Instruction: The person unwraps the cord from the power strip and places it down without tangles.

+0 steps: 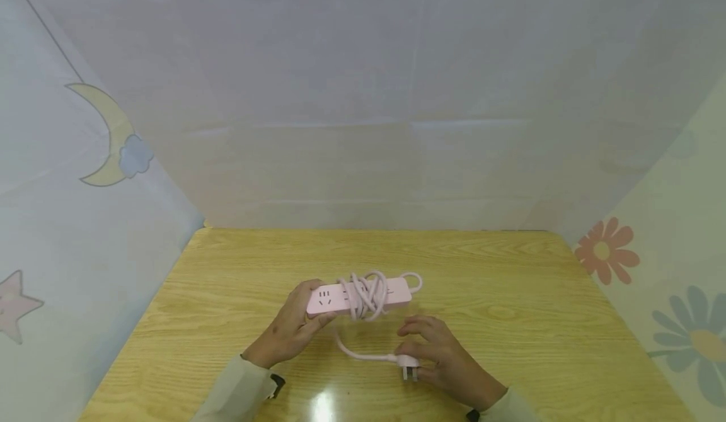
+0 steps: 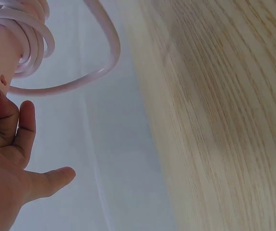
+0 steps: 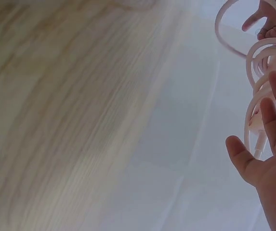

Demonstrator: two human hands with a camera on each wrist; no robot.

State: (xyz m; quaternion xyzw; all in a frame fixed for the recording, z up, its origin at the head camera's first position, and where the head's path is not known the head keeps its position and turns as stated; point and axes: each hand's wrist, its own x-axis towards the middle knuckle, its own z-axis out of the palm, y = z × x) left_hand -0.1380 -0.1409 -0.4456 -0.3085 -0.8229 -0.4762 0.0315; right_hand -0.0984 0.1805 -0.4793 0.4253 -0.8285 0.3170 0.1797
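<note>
A pink power strip [image 1: 331, 298], its cord [image 1: 368, 293] wound round the middle, is held up over the table in my left hand [image 1: 295, 321]. That hand grips the strip's left end; in the left wrist view two fingers [image 2: 13, 120] bend against it while another digit sticks out. The cord's loose end curves below the strip to the plug [image 1: 407, 361], its metal pins facing me. My right hand [image 1: 445, 359] pinches the plug. Other fingers [image 3: 275, 127] of that hand are spread in the right wrist view, where the plug is hidden.
A wood-grain table [image 1: 499, 283] lies beneath both hands. Pale fabric [image 1: 363, 94] hangs behind it and at both sides, with a moon [image 1: 113, 135], a star and flowers [image 1: 607, 250] on it.
</note>
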